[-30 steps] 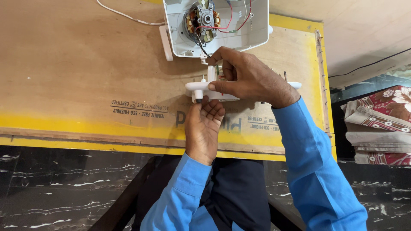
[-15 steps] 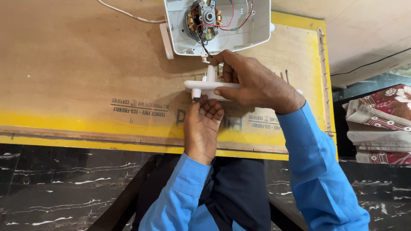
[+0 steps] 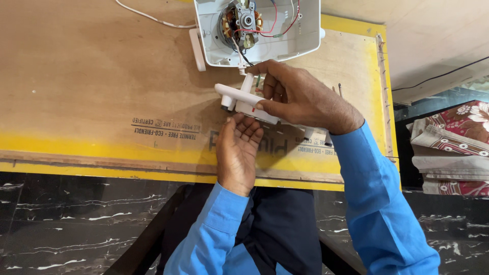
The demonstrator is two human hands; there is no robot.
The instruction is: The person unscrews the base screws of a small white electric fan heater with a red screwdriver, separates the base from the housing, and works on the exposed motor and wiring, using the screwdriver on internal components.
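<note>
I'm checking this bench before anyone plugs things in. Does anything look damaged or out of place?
Yes: the white appliance housing lies open on the plywood board, its motor and red wires exposed. The right hand holds a white plastic part apart from it; the left hand touches its underside.

Repair workshop: plywood bench, opened appliance housing with exposed motor, loose wires.

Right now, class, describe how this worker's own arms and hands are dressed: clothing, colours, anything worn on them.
Both arms wear long bright blue sleeves with buttoned-style cuffs ending at the wrists. The left hand and right hand are bare: no gloves, and no rings, watch or bands are visible.
</note>
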